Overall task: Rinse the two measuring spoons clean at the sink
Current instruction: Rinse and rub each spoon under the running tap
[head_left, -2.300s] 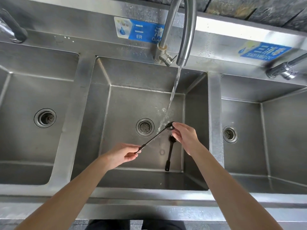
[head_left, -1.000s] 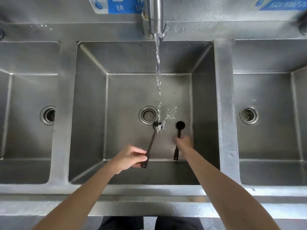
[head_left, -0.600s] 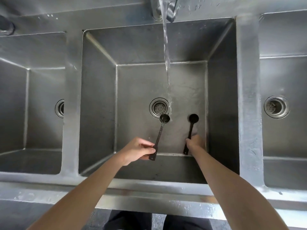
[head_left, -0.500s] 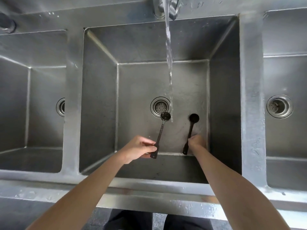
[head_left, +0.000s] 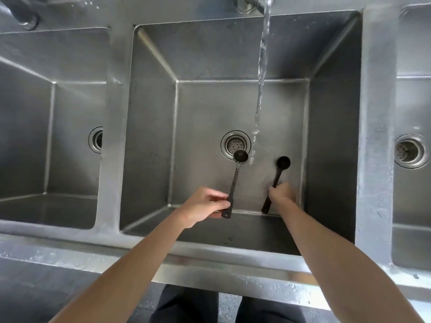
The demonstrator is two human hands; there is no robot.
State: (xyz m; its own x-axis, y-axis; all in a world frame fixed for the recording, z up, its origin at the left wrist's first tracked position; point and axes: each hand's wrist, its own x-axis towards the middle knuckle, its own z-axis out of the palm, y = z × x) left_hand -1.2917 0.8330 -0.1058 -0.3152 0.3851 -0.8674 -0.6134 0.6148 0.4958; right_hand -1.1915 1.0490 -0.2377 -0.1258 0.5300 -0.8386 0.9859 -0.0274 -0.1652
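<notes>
Gleaming wet black measuring spoons [head_left: 236, 180]

Soft, even daylight comes from the upper right of the frame, leaving pale glare on the sink [head_left: 377, 127] dividers and front rim while the basin walls fall into dull grey shadow. Wide-angle distortion bows the straight edges toward the frame's borders. Focus is slightly soft overall, and the water [head_left: 261, 66] is smeared.
</notes>
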